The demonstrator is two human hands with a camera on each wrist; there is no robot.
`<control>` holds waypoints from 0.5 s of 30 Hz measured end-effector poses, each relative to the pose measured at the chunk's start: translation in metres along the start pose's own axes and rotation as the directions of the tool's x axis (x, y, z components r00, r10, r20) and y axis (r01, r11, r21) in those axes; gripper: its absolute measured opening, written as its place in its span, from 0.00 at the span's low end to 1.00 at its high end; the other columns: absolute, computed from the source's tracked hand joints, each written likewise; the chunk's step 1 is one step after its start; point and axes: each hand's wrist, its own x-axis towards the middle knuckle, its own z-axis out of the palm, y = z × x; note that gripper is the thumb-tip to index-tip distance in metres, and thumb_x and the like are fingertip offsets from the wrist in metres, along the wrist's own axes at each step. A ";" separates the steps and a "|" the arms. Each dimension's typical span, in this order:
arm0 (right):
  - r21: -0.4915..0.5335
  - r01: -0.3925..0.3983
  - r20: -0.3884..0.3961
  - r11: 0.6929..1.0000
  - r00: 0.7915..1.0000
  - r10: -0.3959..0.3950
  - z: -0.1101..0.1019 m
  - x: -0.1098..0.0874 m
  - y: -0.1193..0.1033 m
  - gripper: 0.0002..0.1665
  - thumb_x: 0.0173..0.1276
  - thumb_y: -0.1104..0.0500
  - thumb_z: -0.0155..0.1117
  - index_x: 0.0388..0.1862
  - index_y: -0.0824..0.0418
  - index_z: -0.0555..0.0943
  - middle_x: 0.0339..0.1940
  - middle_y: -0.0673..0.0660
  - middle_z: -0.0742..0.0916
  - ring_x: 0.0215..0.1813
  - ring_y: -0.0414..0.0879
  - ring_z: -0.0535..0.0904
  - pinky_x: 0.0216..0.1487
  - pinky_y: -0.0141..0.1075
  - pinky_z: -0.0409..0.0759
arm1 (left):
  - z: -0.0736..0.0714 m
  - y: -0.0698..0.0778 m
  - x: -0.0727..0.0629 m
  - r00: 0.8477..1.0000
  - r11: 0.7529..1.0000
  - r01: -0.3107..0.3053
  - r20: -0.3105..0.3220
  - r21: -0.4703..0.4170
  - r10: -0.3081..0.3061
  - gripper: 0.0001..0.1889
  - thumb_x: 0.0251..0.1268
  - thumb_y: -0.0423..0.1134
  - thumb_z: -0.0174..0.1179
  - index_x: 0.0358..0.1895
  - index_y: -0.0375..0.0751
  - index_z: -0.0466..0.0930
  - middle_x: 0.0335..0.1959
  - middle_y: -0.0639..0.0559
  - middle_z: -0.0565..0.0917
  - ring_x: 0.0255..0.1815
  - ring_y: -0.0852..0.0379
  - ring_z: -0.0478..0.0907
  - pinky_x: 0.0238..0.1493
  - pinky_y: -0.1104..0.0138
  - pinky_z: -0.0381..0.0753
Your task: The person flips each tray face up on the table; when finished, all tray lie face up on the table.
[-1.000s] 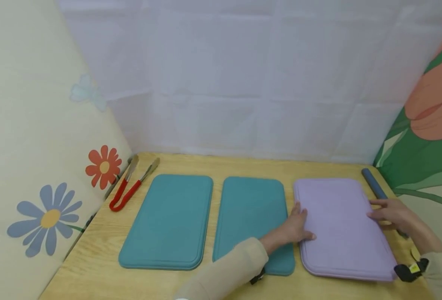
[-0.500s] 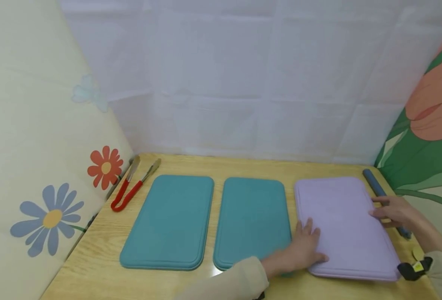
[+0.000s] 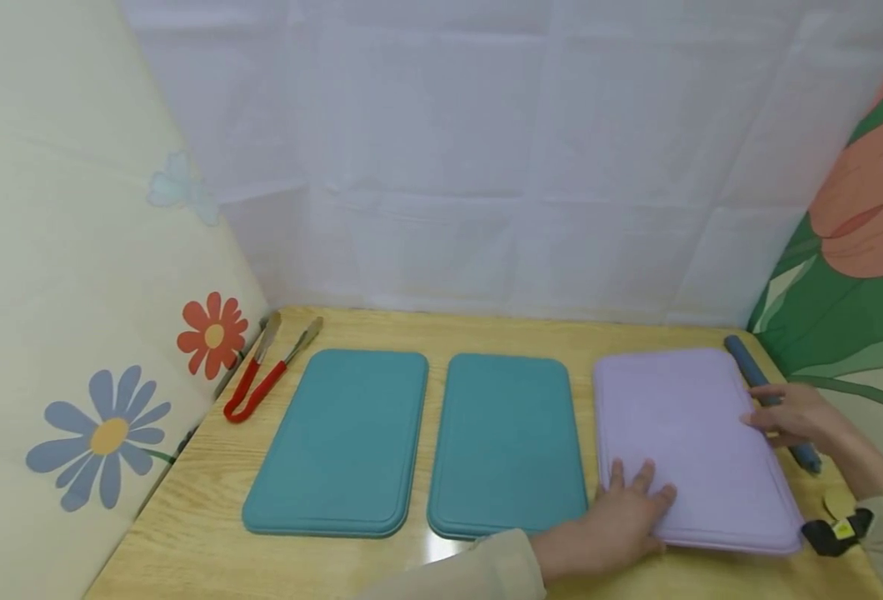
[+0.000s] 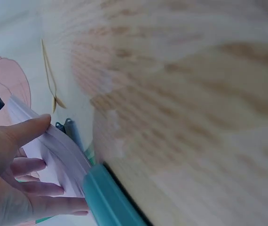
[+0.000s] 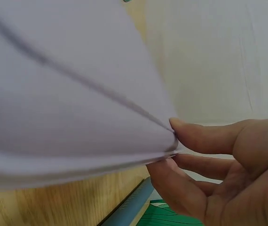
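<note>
A flat lilac rectangular lid-like panel (image 3: 685, 433) with rounded corners and a rimmed edge lies at the right of the table. My right hand (image 3: 797, 412) pinches its right edge; in the right wrist view the thumb (image 5: 204, 136) is on top and the fingers (image 5: 176, 188) are underneath. At its near left corner my left hand (image 3: 614, 525) rests with spread fingers, which the left wrist view shows fairly straight along the panel's edge (image 4: 68, 150). Just left of it lies a teal panel (image 3: 505, 442) of similar shape, partly covered by the left forearm.
A second teal panel (image 3: 340, 442) lies further left on the wooden table (image 3: 187, 508). Red-handled tongs (image 3: 254, 387) sit at the far left. A blue-grey rod (image 3: 746, 362) runs along the right edge, partly behind the right hand. Cloth walls (image 3: 449, 167) enclose the table.
My left hand has slid along the lilac panel's left edge toward me, down to the near corner. The panel has shifted slightly right and away, with my right hand staying at its right edge.
</note>
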 end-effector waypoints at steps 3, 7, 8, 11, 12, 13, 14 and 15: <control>-0.031 -0.002 -0.013 1.000 1.000 0.001 -0.003 -0.002 -0.002 0.46 0.64 0.60 0.67 0.64 0.90 0.53 0.51 0.86 0.74 0.42 0.59 0.84 0.40 0.46 0.85 | -0.002 0.001 -0.002 1.000 0.999 -0.006 0.016 -0.033 0.007 0.35 0.61 0.51 0.64 0.72 0.61 0.63 0.73 0.47 0.61 0.69 0.34 0.61 0.54 0.50 0.77; -0.038 -0.004 -0.014 0.999 1.000 0.003 -0.007 -0.004 -0.009 0.47 0.65 0.58 0.67 0.65 0.89 0.53 0.53 0.86 0.73 0.42 0.56 0.84 0.41 0.47 0.84 | -0.001 0.004 -0.005 0.999 1.000 -0.024 -0.038 0.003 0.024 0.35 0.60 0.47 0.67 0.71 0.59 0.65 0.70 0.46 0.66 0.67 0.40 0.66 0.53 0.53 0.78; -0.040 -0.006 -0.013 0.999 1.000 0.005 -0.008 -0.005 -0.011 0.47 0.65 0.57 0.66 0.65 0.88 0.53 0.53 0.86 0.73 0.42 0.55 0.84 0.41 0.46 0.84 | -0.001 0.005 -0.006 0.998 0.999 -0.024 -0.064 0.030 0.026 0.35 0.59 0.46 0.68 0.71 0.58 0.65 0.69 0.45 0.68 0.65 0.40 0.68 0.51 0.54 0.79; -0.043 -0.012 -0.012 0.999 1.000 0.012 -0.011 -0.007 -0.017 0.48 0.66 0.55 0.66 0.66 0.87 0.53 0.53 0.86 0.72 0.41 0.52 0.84 0.41 0.45 0.84 | 0.002 0.010 -0.010 0.989 0.993 0.005 -0.148 0.116 0.012 0.38 0.53 0.44 0.71 0.69 0.56 0.67 0.65 0.46 0.72 0.59 0.41 0.75 0.41 0.57 0.84; -0.041 -0.010 -0.013 0.999 1.000 0.010 -0.011 -0.008 -0.019 0.48 0.66 0.54 0.66 0.66 0.87 0.53 0.53 0.86 0.71 0.40 0.51 0.84 0.41 0.45 0.84 | 0.002 0.012 -0.011 0.986 0.990 0.024 -0.167 0.141 0.000 0.39 0.51 0.44 0.71 0.69 0.57 0.67 0.65 0.46 0.73 0.56 0.40 0.76 0.35 0.59 0.84; -0.036 -0.007 -0.016 0.999 1.000 0.007 -0.012 -0.009 -0.021 0.48 0.66 0.54 0.66 0.66 0.87 0.53 0.52 0.86 0.72 0.39 0.51 0.84 0.40 0.44 0.84 | 0.003 0.014 -0.012 0.983 0.986 0.038 -0.181 0.159 -0.009 0.40 0.51 0.45 0.72 0.70 0.58 0.66 0.65 0.46 0.73 0.54 0.39 0.78 0.32 0.60 0.84; -0.028 -0.005 -0.024 1.000 1.000 0.004 -0.012 -0.010 -0.022 0.49 0.66 0.54 0.67 0.66 0.87 0.54 0.51 0.85 0.73 0.38 0.50 0.84 0.40 0.44 0.85 | 0.003 0.014 -0.013 0.981 0.983 0.044 -0.193 0.177 -0.009 0.40 0.51 0.46 0.72 0.71 0.58 0.65 0.65 0.46 0.73 0.53 0.39 0.78 0.30 0.60 0.84; -0.022 0.003 -0.032 1.000 0.999 -0.004 -0.013 -0.010 -0.024 0.49 0.65 0.54 0.67 0.66 0.87 0.54 0.49 0.84 0.74 0.37 0.49 0.84 0.39 0.44 0.85 | 0.003 0.015 -0.013 0.979 0.980 0.053 -0.205 0.192 -0.013 0.41 0.51 0.47 0.71 0.71 0.59 0.64 0.65 0.47 0.73 0.52 0.40 0.79 0.29 0.61 0.84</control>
